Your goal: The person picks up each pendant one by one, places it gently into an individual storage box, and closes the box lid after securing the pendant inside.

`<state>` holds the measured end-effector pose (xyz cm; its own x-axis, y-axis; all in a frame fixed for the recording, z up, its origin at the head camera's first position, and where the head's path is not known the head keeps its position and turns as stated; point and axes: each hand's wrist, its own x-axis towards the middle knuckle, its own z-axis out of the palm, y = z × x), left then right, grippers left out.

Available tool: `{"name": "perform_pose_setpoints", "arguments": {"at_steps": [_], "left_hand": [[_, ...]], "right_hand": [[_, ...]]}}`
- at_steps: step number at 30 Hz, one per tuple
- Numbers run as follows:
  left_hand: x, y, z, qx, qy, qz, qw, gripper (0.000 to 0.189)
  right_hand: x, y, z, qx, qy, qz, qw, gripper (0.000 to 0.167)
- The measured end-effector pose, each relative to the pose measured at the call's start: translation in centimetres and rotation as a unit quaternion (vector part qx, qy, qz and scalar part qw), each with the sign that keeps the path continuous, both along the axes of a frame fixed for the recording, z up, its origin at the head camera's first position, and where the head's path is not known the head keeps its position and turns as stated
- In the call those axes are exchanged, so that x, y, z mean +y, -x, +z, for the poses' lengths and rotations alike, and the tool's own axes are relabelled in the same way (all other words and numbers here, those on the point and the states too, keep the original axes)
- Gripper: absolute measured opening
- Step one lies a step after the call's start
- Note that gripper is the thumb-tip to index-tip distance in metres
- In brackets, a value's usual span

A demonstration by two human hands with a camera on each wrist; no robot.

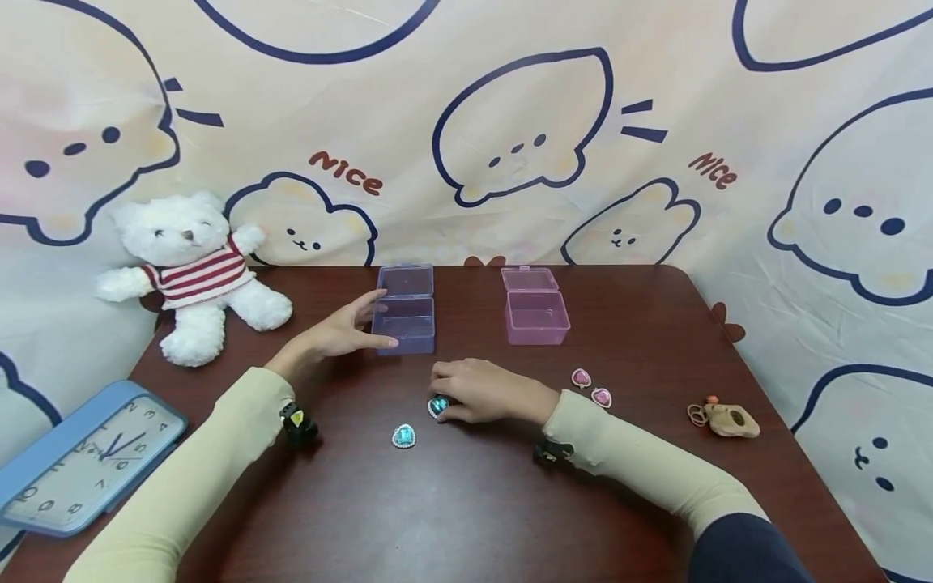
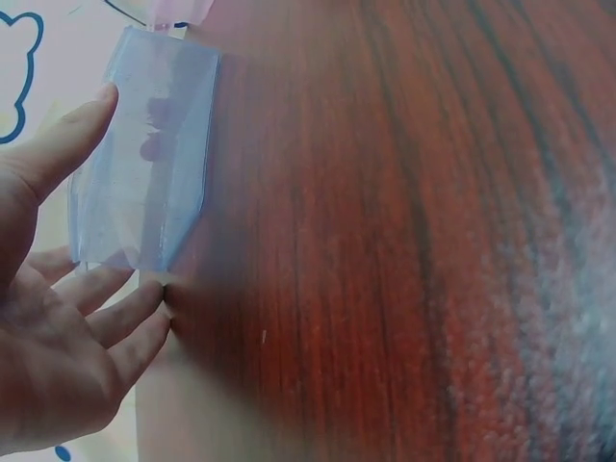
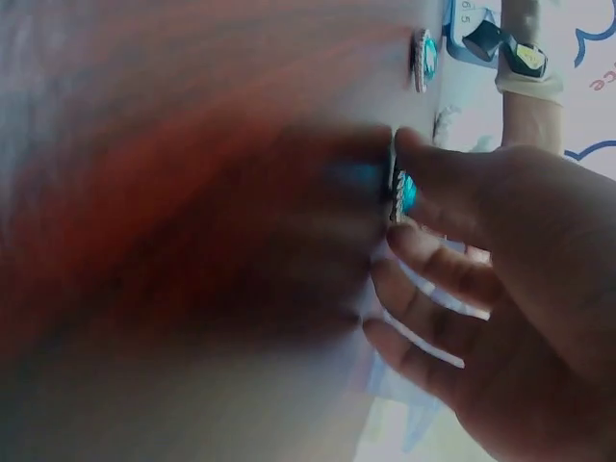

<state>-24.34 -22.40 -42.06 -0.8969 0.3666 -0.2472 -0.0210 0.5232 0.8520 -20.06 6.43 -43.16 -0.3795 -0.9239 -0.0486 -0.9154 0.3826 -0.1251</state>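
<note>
A translucent blue plastic box (image 1: 404, 325) stands with its lid raised at the back. My left hand (image 1: 342, 328) holds it from the left side, thumb along the front and fingers by the hinge; in the left wrist view the box (image 2: 154, 154) shows between thumb and fingers. My right hand (image 1: 484, 391) is low over the table, its thumb and index finger pinching the edges of a blue heart-shaped gem (image 1: 437, 406) with a sparkling rim. The right wrist view has this gem (image 3: 404, 195) between the fingertips. Nearer the front lies a second blue heart gem (image 1: 404, 436).
An open pink box (image 1: 538, 320) stands right of the blue one. Two pink heart gems, one of them here (image 1: 581, 378), lie beyond my right wrist. A beige trinket (image 1: 732, 421) is at the right, a white teddy bear (image 1: 197, 267) and a blue clock (image 1: 95, 457) at the left.
</note>
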Motion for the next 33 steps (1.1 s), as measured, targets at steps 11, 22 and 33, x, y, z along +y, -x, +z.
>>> {"name": "perform_pose_setpoints", "arguments": {"at_steps": [11,22,33], "left_hand": [[-0.1,0.0,0.0,0.001,0.000,-0.001,1.0000,0.106],[-0.2,-0.1,0.0,-0.002,0.000,-0.002,1.0000,0.105],[-0.2,0.1,0.0,-0.003,0.004,-0.007,1.0000,0.104]], "right_hand": [[0.4,0.8,0.9,-0.122,0.032,0.037,0.9913,0.031],[0.3,2.3,2.7,-0.128,0.060,0.031,0.9895,0.032],[0.4,4.3,6.3,-0.138,0.096,0.016,0.9857,0.031]]}}
